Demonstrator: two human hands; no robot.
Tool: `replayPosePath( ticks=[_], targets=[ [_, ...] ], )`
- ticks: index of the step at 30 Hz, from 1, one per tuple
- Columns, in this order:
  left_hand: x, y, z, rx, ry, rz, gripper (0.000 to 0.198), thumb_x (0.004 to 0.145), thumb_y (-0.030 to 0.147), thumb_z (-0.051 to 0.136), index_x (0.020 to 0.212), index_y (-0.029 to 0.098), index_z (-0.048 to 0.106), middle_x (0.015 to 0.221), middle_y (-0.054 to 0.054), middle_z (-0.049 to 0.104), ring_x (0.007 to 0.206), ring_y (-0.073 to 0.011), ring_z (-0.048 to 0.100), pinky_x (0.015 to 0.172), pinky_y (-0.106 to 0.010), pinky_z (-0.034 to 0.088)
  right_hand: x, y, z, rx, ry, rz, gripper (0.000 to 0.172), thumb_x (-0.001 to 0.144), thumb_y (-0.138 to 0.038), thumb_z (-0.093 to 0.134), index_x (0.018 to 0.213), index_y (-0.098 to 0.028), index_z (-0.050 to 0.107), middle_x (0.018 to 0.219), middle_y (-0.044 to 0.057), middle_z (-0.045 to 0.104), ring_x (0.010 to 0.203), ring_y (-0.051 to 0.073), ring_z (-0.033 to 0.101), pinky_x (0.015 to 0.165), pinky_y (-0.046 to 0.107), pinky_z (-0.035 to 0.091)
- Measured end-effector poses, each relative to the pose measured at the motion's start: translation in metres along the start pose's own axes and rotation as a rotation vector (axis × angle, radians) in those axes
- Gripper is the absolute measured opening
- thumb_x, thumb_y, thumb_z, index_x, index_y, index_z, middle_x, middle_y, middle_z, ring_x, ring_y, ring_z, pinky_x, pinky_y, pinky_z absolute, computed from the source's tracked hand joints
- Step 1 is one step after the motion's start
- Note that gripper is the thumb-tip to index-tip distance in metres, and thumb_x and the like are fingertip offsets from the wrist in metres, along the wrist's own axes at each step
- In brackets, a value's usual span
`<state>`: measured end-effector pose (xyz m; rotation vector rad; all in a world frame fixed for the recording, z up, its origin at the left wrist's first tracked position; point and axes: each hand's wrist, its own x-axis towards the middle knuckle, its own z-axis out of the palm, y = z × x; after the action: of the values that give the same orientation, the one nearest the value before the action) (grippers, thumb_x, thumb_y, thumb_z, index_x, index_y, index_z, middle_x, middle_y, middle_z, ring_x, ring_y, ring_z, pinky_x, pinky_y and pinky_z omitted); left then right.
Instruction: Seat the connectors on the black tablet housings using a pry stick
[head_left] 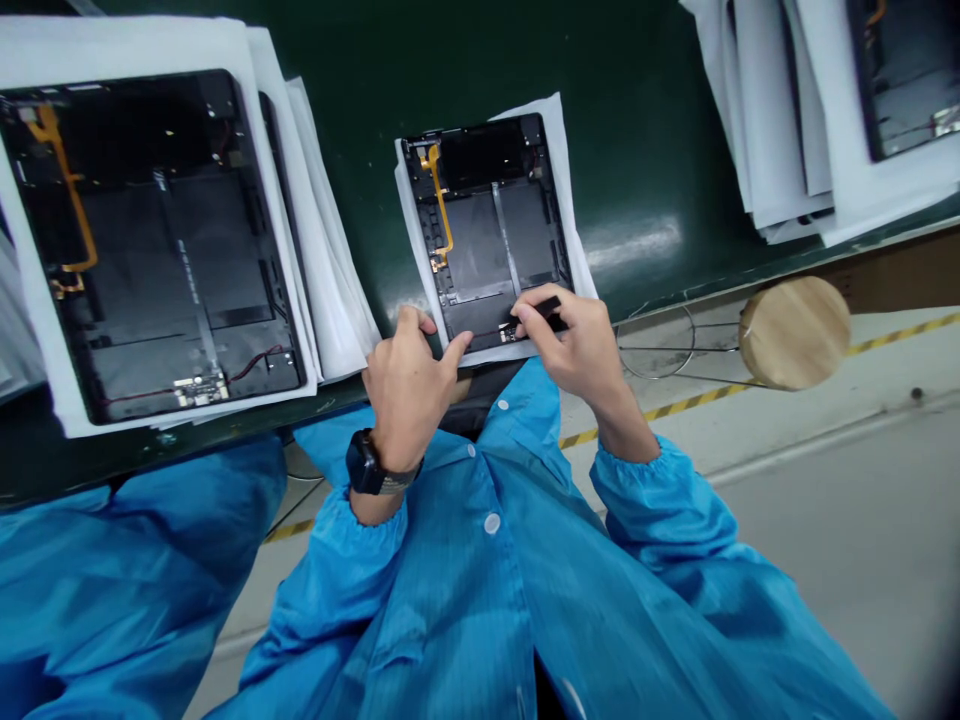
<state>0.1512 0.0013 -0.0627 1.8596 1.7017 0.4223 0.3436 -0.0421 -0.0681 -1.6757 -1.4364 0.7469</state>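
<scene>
An opened black tablet housing (487, 225) with an orange flex cable lies on a white sheet (556, 130) on the dark green bench. My left hand (409, 385), wearing a black watch, grips the near left corner of the housing and sheet with curled fingers. My right hand (577, 345) pinches a small black strip (546, 305) at the housing's near right edge. Both sleeves are blue.
A larger stack of opened housings on white sheets (150, 240) lies at the left. Another stack (832, 110) sits at the far right. A round wooden stool top (795, 330) stands to the right, below the bench edge. Yellow-black floor tape runs underneath.
</scene>
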Motion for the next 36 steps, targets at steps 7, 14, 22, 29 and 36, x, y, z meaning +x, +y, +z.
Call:
replayPosePath(
  ticks=[7,14,22,29,36],
  targets=[
    [-0.005,0.006,0.000,0.013,0.028,0.008,0.033,0.084,0.041,0.080,0.097,0.026,0.053,0.066,0.004,0.049,0.067,-0.0220,0.058,0.067,-0.032,0.039,0.000,0.000,-0.004,0.041,-0.002,0.018,0.018,0.101,-0.034,0.061,0.092,-0.020,0.069,0.079,0.002,0.073,0.073,0.017,0.069,0.070,0.030,0.052],
    [0.000,0.009,0.007,0.021,0.064,0.236,0.027,0.086,0.028,0.079,0.094,0.024,0.053,0.096,-0.006,0.062,0.104,-0.0301,0.060,0.088,-0.040,0.045,-0.001,-0.004,-0.004,0.177,0.017,0.028,0.016,0.100,-0.032,0.063,0.091,-0.020,0.070,0.074,0.000,0.074,0.071,0.016,0.071,0.072,0.030,0.054],
    [0.004,0.003,0.010,0.015,0.024,0.215,0.028,0.087,0.032,0.079,0.086,0.025,0.052,0.077,0.000,0.052,0.086,-0.0250,0.053,0.076,-0.037,0.041,0.001,-0.002,0.007,0.053,-0.012,0.001,0.016,0.103,-0.030,0.063,0.092,-0.021,0.069,0.076,0.000,0.076,0.075,0.017,0.070,0.084,0.035,0.049],
    [0.006,0.003,0.010,0.034,0.023,0.205,0.028,0.086,0.031,0.080,0.084,0.025,0.052,0.071,0.002,0.050,0.083,-0.0230,0.054,0.072,-0.034,0.039,0.002,0.003,0.003,0.157,-0.043,-0.059,0.016,0.102,-0.033,0.064,0.093,-0.021,0.071,0.082,0.000,0.075,0.078,0.017,0.071,0.080,0.032,0.051],
    [0.011,-0.001,0.004,-0.032,-0.028,0.231,0.020,0.088,0.020,0.076,0.084,0.024,0.057,0.071,0.003,0.054,0.079,-0.0211,0.054,0.073,-0.034,0.038,0.003,0.005,0.005,0.128,-0.074,-0.072,0.015,0.102,-0.030,0.065,0.093,-0.021,0.072,0.083,-0.001,0.077,0.080,0.018,0.071,0.084,0.033,0.049]
  ],
)
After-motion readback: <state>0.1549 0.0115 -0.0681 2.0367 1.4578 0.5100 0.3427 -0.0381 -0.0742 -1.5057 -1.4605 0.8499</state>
